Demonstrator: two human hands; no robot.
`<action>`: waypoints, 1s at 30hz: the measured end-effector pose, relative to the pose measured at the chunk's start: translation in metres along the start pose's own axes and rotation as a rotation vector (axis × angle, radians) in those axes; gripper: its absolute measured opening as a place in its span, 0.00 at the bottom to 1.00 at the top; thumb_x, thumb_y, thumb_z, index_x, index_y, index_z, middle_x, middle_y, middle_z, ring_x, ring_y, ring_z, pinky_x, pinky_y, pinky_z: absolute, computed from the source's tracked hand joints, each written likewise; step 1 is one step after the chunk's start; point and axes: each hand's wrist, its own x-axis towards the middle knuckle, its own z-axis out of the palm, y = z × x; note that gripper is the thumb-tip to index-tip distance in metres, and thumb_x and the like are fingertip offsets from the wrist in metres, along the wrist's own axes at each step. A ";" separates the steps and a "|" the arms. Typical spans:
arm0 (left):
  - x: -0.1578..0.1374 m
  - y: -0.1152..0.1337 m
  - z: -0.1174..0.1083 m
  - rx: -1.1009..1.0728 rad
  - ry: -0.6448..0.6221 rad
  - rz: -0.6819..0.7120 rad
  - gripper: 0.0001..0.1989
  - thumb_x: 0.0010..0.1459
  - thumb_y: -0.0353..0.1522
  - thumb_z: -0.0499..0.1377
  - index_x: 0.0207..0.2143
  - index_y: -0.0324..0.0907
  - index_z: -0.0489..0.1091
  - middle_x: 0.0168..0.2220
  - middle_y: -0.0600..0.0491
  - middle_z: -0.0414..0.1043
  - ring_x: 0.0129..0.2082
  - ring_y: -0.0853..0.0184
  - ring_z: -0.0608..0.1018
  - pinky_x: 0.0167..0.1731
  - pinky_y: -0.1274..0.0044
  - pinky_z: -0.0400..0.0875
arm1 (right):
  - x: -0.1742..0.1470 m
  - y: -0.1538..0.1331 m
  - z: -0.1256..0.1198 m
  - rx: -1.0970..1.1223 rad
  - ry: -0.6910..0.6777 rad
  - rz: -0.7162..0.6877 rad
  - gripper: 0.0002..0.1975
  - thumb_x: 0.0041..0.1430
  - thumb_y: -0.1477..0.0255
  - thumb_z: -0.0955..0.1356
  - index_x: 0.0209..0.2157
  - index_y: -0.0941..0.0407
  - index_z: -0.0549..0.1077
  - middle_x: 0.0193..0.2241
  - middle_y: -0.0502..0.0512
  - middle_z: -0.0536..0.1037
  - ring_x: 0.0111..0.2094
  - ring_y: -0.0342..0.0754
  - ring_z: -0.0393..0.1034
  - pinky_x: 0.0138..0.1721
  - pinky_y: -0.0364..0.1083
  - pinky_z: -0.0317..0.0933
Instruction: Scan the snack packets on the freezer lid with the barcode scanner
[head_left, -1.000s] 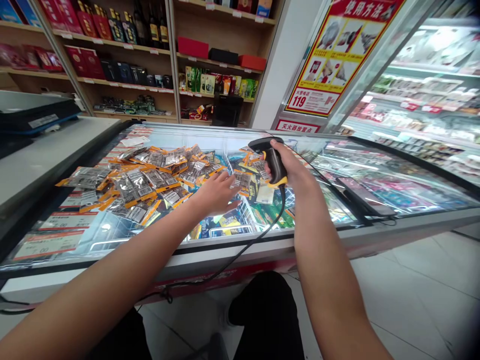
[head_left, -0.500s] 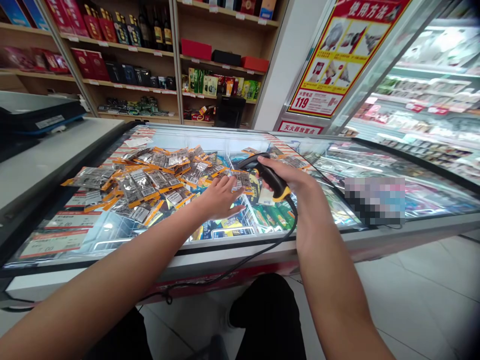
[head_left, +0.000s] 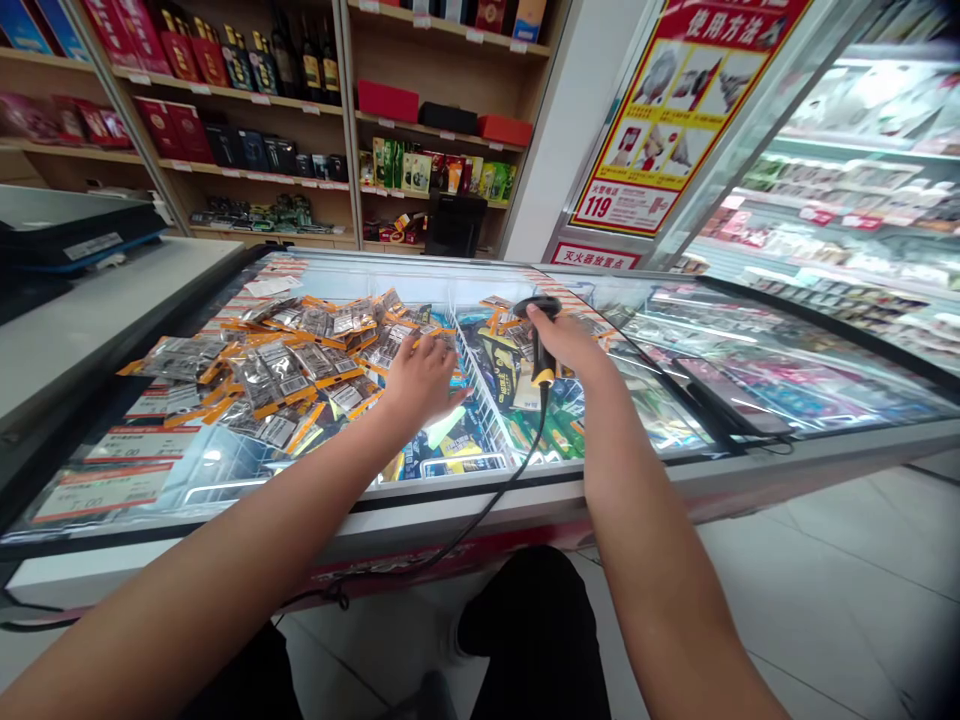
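My right hand point(head_left: 570, 345) is closed around the grip of a black and yellow barcode scanner point(head_left: 543, 365), its head upward and its cord hanging down toward me. Small clear packets with orange edges point(head_left: 281, 375) lie in a loose pile on the freezer's glass top. At the pile's right end, my left hand point(head_left: 424, 380) hovers over or touches the packets, fingers apart and thumb out; its palm side is hidden. A few more such packets point(head_left: 511, 328) lie behind the scanner, partly covered by it and my right hand.
Bagged goods point(head_left: 457, 440) show in baskets under the freezer glass. Price labels point(head_left: 112, 490) lie at the left. A scale-like device point(head_left: 75, 235) stands on the counter point(head_left: 180, 270). The scanner cord point(head_left: 480, 525) loops across the freezer's front edge. Stocked shelves point(head_left: 247, 100) stand behind.
My left hand has drawn back left toward the pile. A packet near its fingertips is gone from that spot. My right hand has turned the scanner so its grip now points straight down.
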 end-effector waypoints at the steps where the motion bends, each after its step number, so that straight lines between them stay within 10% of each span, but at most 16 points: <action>1: -0.001 -0.002 0.001 0.006 0.009 -0.018 0.29 0.71 0.50 0.53 0.58 0.36 0.74 0.60 0.36 0.74 0.62 0.45 0.70 0.62 0.57 0.60 | -0.001 0.000 0.001 -0.034 -0.041 -0.001 0.33 0.68 0.39 0.61 0.29 0.52 0.76 0.32 0.64 0.82 0.40 0.65 0.79 0.48 0.58 0.69; 12: 0.000 0.000 0.012 -0.170 -0.137 0.296 0.36 0.74 0.54 0.44 0.77 0.50 0.52 0.79 0.47 0.48 0.74 0.43 0.59 0.67 0.49 0.57 | -0.020 -0.021 0.011 0.481 -0.388 0.046 0.29 0.70 0.43 0.64 0.31 0.54 0.76 0.33 0.64 0.84 0.33 0.57 0.81 0.36 0.54 0.75; 30: -0.003 0.004 0.004 -0.204 -0.091 0.305 0.38 0.72 0.57 0.44 0.71 0.42 0.63 0.73 0.35 0.61 0.73 0.43 0.64 0.67 0.49 0.54 | -0.022 -0.018 -0.007 0.479 -0.556 0.003 0.31 0.75 0.49 0.61 0.28 0.57 0.77 0.16 0.57 0.75 0.17 0.45 0.68 0.16 0.41 0.62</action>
